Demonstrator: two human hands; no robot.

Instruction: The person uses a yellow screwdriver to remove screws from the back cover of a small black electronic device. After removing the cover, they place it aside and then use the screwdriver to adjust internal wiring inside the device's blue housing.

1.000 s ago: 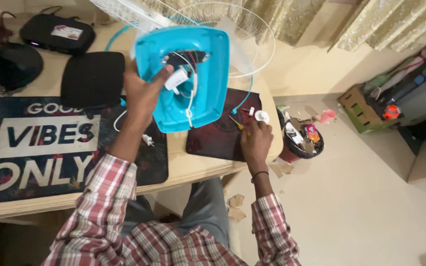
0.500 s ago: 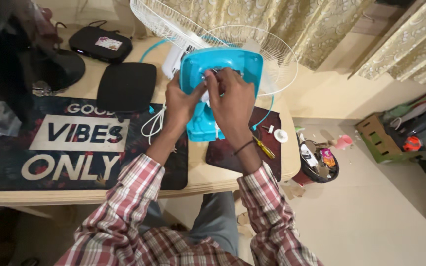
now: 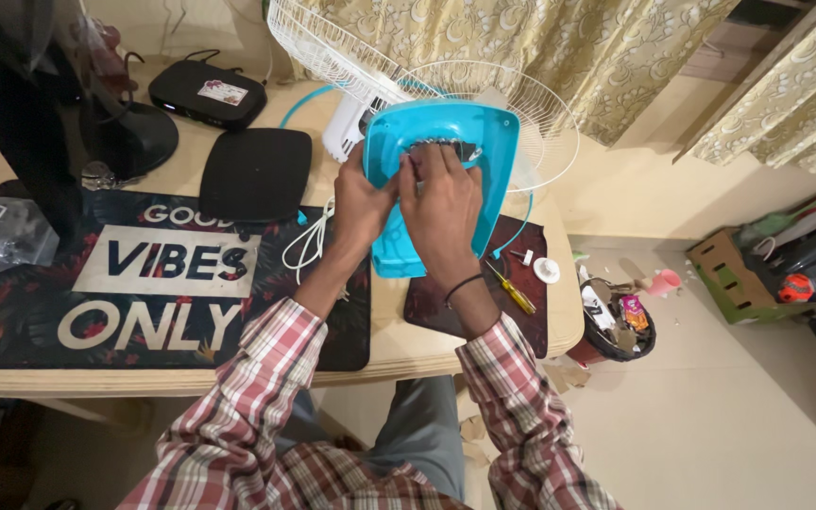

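A turquoise plastic fan base (image 3: 432,142) lies upturned on the wooden table (image 3: 380,349), its hollow underside facing me. My left hand (image 3: 363,203) grips its left edge. My right hand (image 3: 446,212) rests on the underside with its fingers pressed into the dark opening near the top. A white cord (image 3: 309,241) trails from the base to the left. Behind the base stand the white wire fan guards (image 3: 484,85). A yellow-handled screwdriver (image 3: 510,289) and a small white round part (image 3: 547,271) lie on a dark red mat (image 3: 427,307) to the right.
A large dark desk mat (image 3: 11,321) with white lettering covers the table's left. A black square pad (image 3: 257,175), a black router (image 3: 208,94) and a black stand (image 3: 129,137) sit behind it. On the floor to the right are a full bin (image 3: 616,326) and a cardboard box (image 3: 734,274).
My right hand has left the table's right side and come onto the fan base's underside. The white piece my left hand held against the base is no longer visible.
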